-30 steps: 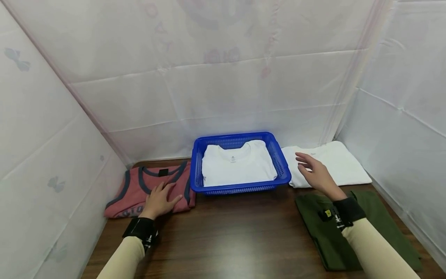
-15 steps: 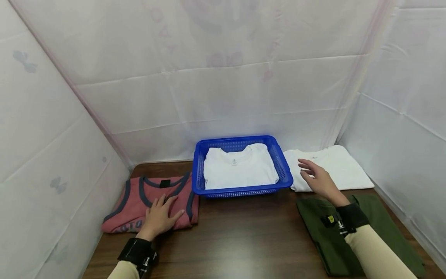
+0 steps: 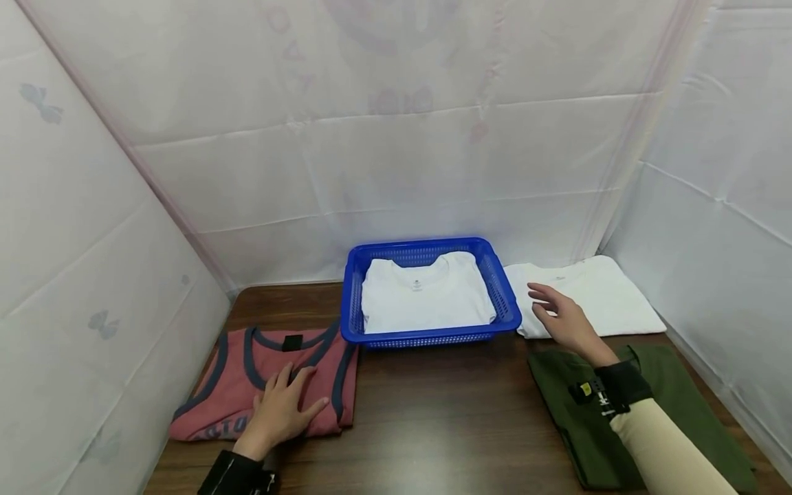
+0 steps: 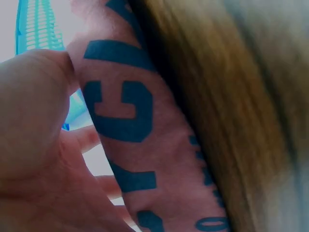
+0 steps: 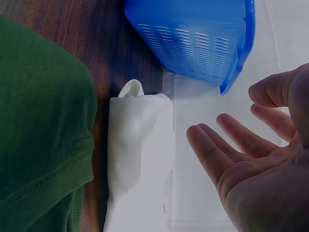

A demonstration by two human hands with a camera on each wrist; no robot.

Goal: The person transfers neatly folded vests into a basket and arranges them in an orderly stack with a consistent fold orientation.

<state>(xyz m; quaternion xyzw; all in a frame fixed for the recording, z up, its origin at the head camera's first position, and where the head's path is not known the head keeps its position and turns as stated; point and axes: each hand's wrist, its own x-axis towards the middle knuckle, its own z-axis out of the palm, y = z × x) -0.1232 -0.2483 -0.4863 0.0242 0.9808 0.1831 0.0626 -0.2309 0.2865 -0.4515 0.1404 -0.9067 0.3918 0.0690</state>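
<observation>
A folded red sleeveless top (image 3: 219,385) with dark blue trim lies at the left of the table. My left hand (image 3: 281,409) rests on it with fingers spread, palm down. In the left wrist view, dark lettering runs along the near fold of the top (image 4: 128,159), beside my thumb. My right hand (image 3: 566,320) hovers over a folded white T-shirt (image 3: 619,302), fingers loosely bent and nothing in them. The right wrist view shows the right hand (image 5: 260,159) apart from this white T-shirt (image 5: 140,164). Another white T-shirt (image 3: 427,299) lies inside the blue basket (image 3: 433,337).
A folded dark green garment (image 3: 569,426) lies at the front right, under the right forearm. White fabric walls (image 3: 396,172) enclose the brown wooden table (image 3: 408,405) at the back and both sides. The basket stands against the back wall.
My left hand has slid the red sleeveless top towards the near edge, baring a strip of table behind it. The right hand has stayed nearly still.
</observation>
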